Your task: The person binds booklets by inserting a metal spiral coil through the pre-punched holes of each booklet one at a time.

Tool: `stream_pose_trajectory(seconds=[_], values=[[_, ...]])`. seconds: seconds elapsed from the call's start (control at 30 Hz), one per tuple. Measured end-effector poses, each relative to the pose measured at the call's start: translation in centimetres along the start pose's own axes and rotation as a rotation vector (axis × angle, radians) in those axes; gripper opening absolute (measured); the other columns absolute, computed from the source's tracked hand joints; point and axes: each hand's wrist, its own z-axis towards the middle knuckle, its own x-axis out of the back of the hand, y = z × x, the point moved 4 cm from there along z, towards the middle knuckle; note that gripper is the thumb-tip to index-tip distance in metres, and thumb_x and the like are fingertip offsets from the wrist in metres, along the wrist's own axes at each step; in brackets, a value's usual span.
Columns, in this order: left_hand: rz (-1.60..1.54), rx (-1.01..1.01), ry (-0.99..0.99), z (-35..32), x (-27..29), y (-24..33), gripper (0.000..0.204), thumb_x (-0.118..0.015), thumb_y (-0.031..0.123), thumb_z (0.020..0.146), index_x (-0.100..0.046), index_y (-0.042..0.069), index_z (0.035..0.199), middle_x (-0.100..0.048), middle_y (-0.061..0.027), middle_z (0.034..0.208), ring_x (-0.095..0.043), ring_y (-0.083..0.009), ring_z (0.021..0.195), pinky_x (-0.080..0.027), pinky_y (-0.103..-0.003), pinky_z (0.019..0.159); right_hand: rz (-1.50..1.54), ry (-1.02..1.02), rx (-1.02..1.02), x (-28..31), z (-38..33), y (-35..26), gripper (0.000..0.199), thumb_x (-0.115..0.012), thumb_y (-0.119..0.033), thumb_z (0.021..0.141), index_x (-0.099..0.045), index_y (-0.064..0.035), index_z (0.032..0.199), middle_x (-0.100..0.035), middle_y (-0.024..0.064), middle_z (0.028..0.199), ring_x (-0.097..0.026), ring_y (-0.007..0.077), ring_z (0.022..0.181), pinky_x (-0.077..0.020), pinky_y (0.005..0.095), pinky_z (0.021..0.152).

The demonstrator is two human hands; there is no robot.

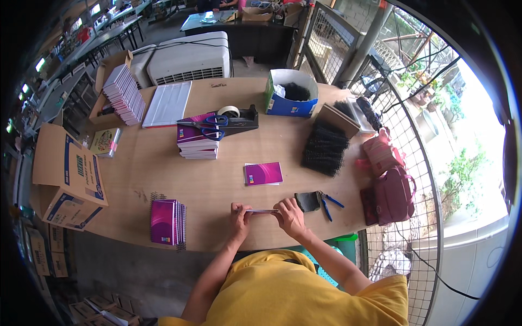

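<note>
A thin stack of notebook sheets (262, 211) is held edge-on above the near side of the table. My left hand (239, 217) pinches its left end, and my right hand (291, 218) grips the right end. Just beyond lies a purple notebook cover (263, 174) on white sheets, unbound. Beside my right hand are a dark block (309, 201) and blue-handled pliers (329, 206). Farther right rests a pile of black spiral coils (325, 148). Spiral-bound purple notebooks (167, 221) stand stacked to the left of my left hand.
Blue scissors (211, 127) lie on a purple notebook stack (198, 148), next to a tape dispenser (242, 122). A blue-white box (292, 100) stands at the back. Cartons (70, 176) flank the left edge; a maroon bag (395, 195) and wire mesh (405, 136) border the right.
</note>
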Motion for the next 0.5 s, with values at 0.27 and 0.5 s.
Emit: stream_pose_trajectory(seconds=[0.27, 0.5], values=[[-0.021, 0.044, -0.026, 0.0, -0.2, 0.3, 0.022, -0.068, -0.005, 0.086, -0.064, 0.008, 0.103, -0.049, -0.0120, 0.093, -0.055, -0.0297, 0.087, -0.047, -0.041, 0.074, -0.034, 0.006, -0.033, -1.0, -1.0, 1.2, 0.023, -0.077, -0.018, 0.082, -0.067, -0.0125, 0.102, -0.066, 0.0048, 0.101, -0.059, 0.0285, 0.100, -0.0491, 0.0396, 0.076], [0.001, 0.033, -0.018, 0.3, -0.2, 0.4, 0.017, -0.068, 0.000, 0.088, -0.062, 0.007, 0.103, -0.049, -0.0131, 0.095, -0.053, -0.0318, 0.092, -0.047, -0.042, 0.077, 0.127, -0.004, -0.115, -0.2, -0.8, 0.8, 0.024, -0.078, -0.011, 0.077, -0.068, -0.0101, 0.098, -0.066, 0.0049, 0.096, -0.064, 0.0264, 0.087, -0.0498, 0.0386, 0.074]])
